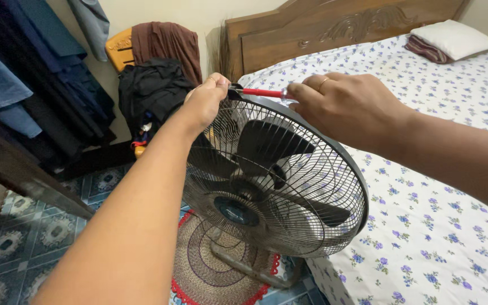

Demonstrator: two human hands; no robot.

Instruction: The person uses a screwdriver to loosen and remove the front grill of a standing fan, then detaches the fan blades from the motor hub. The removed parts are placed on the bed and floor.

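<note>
Up top — both hands [345,107] and red-handled screwdriver [264,92] at fan grille [289,203] rim.

The floor [24,237] is laid with blue patterned tiles. On it lies a round woven mat [210,277] with a red scalloped edge, and the metal foot of a fan stand [249,268] rests on that mat, close against the side of the bed. The bed [425,237] has a carved wooden headboard and a white sheet printed with small purple flowers. At its head lie a white pillow [458,38] and a folded striped cloth [427,49] just beside it.
</note>
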